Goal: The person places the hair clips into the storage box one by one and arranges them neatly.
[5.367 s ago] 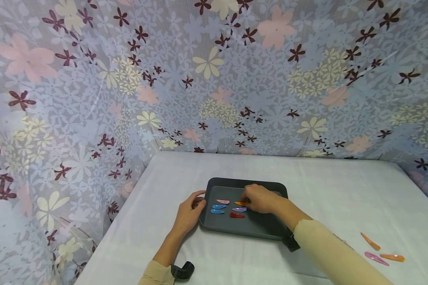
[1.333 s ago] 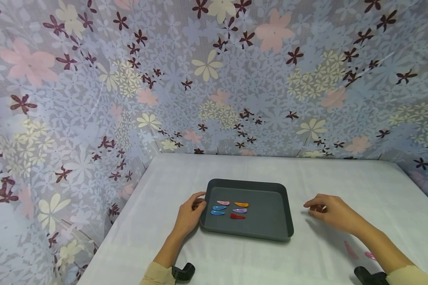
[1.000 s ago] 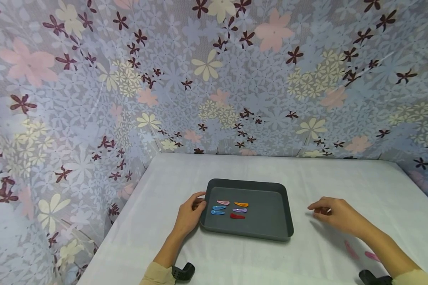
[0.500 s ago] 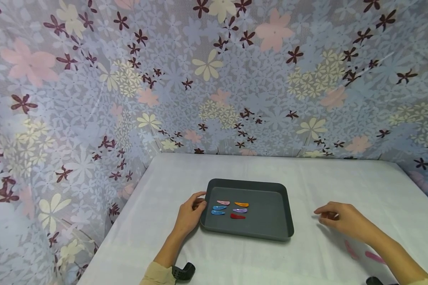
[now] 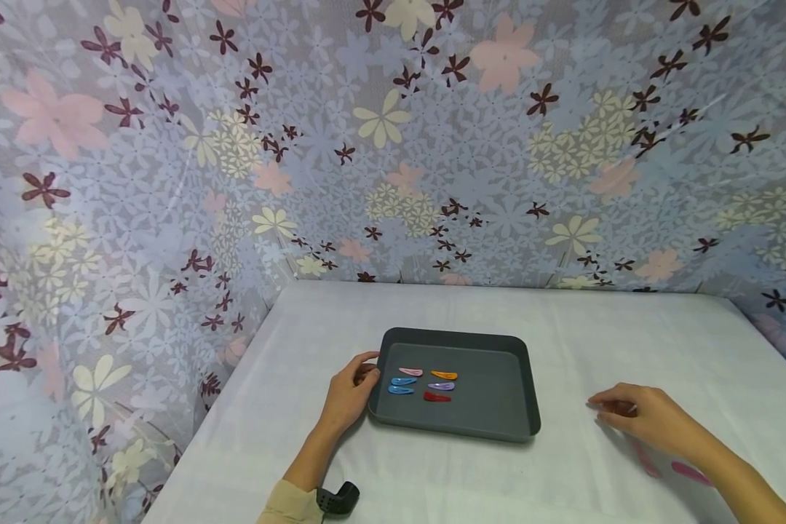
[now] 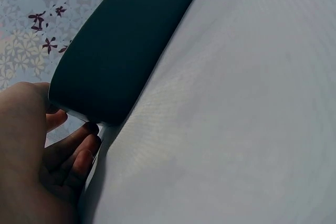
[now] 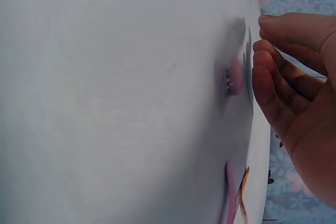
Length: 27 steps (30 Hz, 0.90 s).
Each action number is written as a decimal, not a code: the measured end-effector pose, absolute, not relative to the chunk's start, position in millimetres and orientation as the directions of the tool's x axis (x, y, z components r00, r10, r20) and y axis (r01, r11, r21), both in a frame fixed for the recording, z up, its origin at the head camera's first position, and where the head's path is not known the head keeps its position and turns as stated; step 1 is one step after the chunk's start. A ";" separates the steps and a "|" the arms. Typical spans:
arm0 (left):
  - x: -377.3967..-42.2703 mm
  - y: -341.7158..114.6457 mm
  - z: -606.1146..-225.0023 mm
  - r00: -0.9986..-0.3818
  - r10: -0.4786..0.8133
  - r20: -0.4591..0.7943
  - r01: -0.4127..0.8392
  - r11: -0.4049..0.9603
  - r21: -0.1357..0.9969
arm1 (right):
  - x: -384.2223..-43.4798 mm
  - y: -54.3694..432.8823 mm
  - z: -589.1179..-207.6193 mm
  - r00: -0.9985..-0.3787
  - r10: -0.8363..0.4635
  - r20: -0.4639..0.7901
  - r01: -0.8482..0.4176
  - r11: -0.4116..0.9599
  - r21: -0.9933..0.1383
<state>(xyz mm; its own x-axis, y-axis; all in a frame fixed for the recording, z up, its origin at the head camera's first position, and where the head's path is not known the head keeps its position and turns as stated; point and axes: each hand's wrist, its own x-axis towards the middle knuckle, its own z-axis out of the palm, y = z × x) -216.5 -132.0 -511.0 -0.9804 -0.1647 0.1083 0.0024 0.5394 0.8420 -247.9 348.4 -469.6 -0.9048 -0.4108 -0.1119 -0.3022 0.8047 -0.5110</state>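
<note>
A dark grey tray (image 5: pixel 491 393) lies on the white-covered table. Inside, on its left half, are several snap hair clips: a pink clip (image 5: pixel 410 372), two blue ones, an orange clip (image 5: pixel 444 375), a purple clip (image 5: pixel 442 386) and a red clip (image 5: pixel 437 397). My left hand (image 5: pixel 348 397) touches the tray's left wall with thumb and fingertips. To the right of the tray, my right hand (image 5: pixel 651 415) hovers with loosely bent fingers and nothing between them. Under it lies a pale pink clip (image 5: pixel 645 460); nearby is a darker pink clip (image 5: pixel 691 473), partly near the forearm.
An orange clip (image 7: pixel 242 192) shows at the bottom of the right wrist view, beyond the darker pink one. White cloth (image 5: pixel 471 480) covers the table. A flowered curtain (image 5: pixel 432 182) hangs behind it and along the left side.
Several seconds ago my right hand was in the tray at the orange clip. It left the tray and, over the last second, drifted right and nearer. My left hand stays put.
</note>
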 end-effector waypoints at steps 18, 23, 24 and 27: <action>-216.1 -132.5 -509.7 -0.981 -0.160 0.108 0.004 0.542 0.841 | -235.4 361.1 -472.0 -0.916 -0.367 -0.160 -0.238 0.820 -0.520; -215.2 -133.2 -509.2 -0.982 -0.151 0.117 0.016 0.544 0.839 | -232.2 365.0 -471.2 -0.917 -0.366 -0.155 -0.242 0.823 -0.514; -215.2 -133.3 -509.1 -0.982 -0.151 0.116 0.015 0.544 0.839 | -231.4 365.9 -471.1 -0.917 -0.369 -0.154 -0.243 0.821 -0.517; -215.6 -133.1 -509.2 -0.981 -0.160 0.106 0.002 0.541 0.841 | -229.3 368.5 -471.0 -0.916 -0.372 -0.150 -0.246 0.816 -0.523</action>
